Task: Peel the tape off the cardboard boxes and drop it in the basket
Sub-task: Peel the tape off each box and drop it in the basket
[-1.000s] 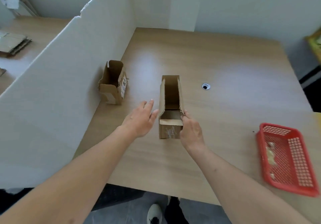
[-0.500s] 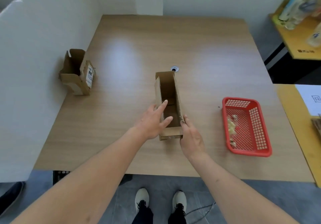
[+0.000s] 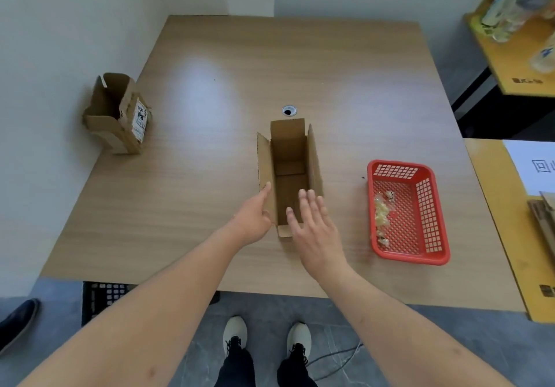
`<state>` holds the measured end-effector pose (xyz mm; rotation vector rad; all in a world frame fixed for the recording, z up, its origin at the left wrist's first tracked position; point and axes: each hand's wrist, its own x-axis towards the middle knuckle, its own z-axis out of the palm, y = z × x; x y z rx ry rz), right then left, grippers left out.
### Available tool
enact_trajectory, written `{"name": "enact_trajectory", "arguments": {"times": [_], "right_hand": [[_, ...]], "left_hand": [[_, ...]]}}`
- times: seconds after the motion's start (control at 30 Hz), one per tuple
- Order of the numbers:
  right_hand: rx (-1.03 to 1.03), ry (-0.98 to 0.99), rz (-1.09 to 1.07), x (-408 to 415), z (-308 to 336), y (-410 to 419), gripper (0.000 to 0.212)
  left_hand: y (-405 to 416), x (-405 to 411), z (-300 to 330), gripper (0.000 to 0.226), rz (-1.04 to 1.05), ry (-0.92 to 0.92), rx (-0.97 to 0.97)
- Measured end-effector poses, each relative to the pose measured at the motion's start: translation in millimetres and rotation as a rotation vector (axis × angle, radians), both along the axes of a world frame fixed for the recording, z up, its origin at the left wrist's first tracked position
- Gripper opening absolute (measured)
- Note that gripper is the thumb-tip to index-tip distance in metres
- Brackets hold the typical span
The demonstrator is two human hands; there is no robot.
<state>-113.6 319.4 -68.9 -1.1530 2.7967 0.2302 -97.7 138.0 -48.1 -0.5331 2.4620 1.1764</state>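
Cardboard box [image 3: 289,173] open on table [image 3: 210,176]; left hand [image 3: 253,221] touching its side, right hand [image 3: 315,230] fingers spread

both forearms are bare, with no sleeves showing. dark trousers [image 3: 264,368] at six o'clock. pale lace-up shoes [image 3: 235,331], dark laces.

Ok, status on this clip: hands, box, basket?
Left hand touches the box; right hand open, empty. Basket already holds tape scraps. Nothing in the way.

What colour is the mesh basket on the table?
Red, seen clearly in the head view: the basket.
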Motion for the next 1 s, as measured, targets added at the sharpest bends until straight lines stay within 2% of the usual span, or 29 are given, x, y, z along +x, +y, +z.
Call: {"name": "enact_trajectory", "arguments": {"times": [0.17,0.2,0.3,0.37,0.43,0.5,0.53,0.63,0.73,0.83,0.87,1.0], "right_hand": [[0.037,-0.126,-0.21,-3,-13,9,0.085],[0.011,-0.153,-0.235,-4,-15,8,0.081],[-0.146,-0.2,-0.304,-4,-19,-1,0.044],[-0.298,-0.26,-0.373,0,-22,-4,0.045],[-0.514,-0.335,-0.455,5,-22,-5,0.052],[-0.772,-0.403,-0.475,7,-21,-11,0.048],[-0.909,-0.451,-0.47,7,-19,-14,0.044],[-1.216,-0.622,-0.524,10,-10,-29,0.024],[-1.393,-0.855,-0.689,15,-13,-43,0.024],[-1.567,-1.181,-1.008,21,-22,-49,0.013],[-1.618,-1.282,-1.107,23,-26,-49,0.016],[-1.749,-1.472,-1.268,30,-41,-46,0.027]], "left_hand": [[-14,10,-17,0.073,-0.054,-0.071,-0.018],[-15,12,-20,0.072,-0.053,-0.104,-0.062],[-17,20,-28,0.068,-0.023,-0.156,-0.116],[-23,25,-26,0.061,0.01,-0.049,-0.028],[-28,26,-15,0.051,0.028,0.208,0.067],[-33,24,1,0.048,0.008,0.492,0.064],[-34,21,9,0.05,-0.002,0.58,0.04],[-39,10,30,0.049,0.089,0.663,-0.054],[-50,4,40,0.043,0.239,0.743,-0.221],[-60,1,43,0.042,0.374,0.686,-0.254],[-62,2,41,0.042,0.379,0.632,-0.25],[-62,7,22,0.036,0.165,0.492,-0.196]]}}
